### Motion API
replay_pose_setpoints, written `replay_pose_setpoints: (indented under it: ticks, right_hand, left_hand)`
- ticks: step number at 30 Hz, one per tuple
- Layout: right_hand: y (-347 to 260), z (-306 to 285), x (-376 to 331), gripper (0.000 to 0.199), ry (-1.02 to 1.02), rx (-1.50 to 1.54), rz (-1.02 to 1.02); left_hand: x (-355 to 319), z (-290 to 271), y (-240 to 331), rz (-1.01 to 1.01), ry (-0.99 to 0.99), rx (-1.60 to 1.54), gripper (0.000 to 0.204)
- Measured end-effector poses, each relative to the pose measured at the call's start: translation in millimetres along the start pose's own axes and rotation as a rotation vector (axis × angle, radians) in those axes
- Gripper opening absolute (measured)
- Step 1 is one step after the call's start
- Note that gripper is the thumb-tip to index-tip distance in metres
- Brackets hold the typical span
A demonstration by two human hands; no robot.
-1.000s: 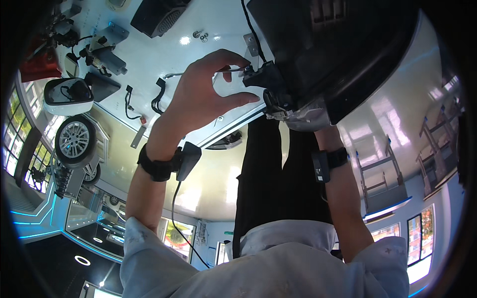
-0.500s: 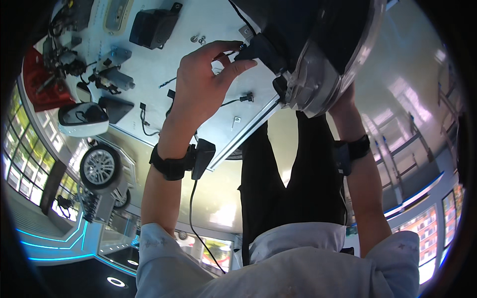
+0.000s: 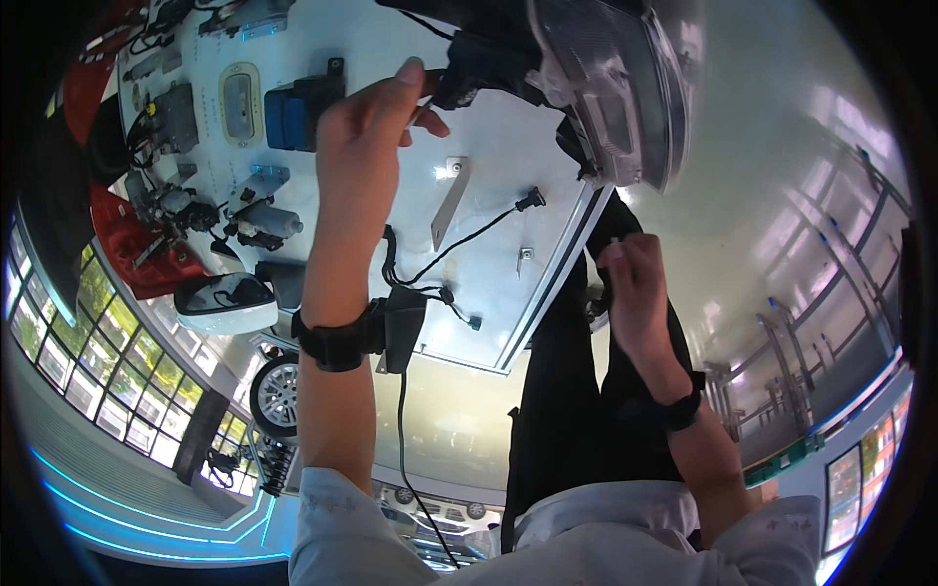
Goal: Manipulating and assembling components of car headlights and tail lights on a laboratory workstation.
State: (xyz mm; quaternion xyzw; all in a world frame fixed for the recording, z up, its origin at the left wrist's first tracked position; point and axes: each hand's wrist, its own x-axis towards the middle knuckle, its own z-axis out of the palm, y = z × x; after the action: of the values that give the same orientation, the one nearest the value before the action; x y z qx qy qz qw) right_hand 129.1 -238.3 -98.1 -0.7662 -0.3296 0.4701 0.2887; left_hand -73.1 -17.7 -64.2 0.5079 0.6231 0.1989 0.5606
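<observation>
A car headlight, with a clear lens and a black rear housing, is at the upper right over the edge of the white board. My left hand is closed at a black projecting part of its housing; thumb and fingers meet at its end, and the exact contact is partly hidden. Lower down, my right hand is apart from the headlight, in front of my dark trousers. Its fingers are curled together, with a small pale tip at them; what they hold cannot be made out.
The white board bears a black wiring harness, a thin metal bracket and a blue-black box. Motors, a red tail light and a wing mirror are to the left. Beyond is a wheel.
My right hand has left the headlight's underside and come down, closed, before my legs. My left hand stays at the housing, its grip shifted. The view has turned, showing more of the board.
</observation>
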Motion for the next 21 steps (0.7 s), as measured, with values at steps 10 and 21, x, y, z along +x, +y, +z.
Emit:
replay_pose_setpoints:
  ticks: [10,21]
  right_hand:
    - [-78,49,27,0.019,-0.029,0.581,-0.306]
    - [-82,63,35,0.031,0.073,0.848,-0.25]
  left_hand:
    - [2,-5,4,-0.027,-0.093,-0.049,0.04]
    - [4,-8,4,-0.081,-0.133,-0.103,0.036]
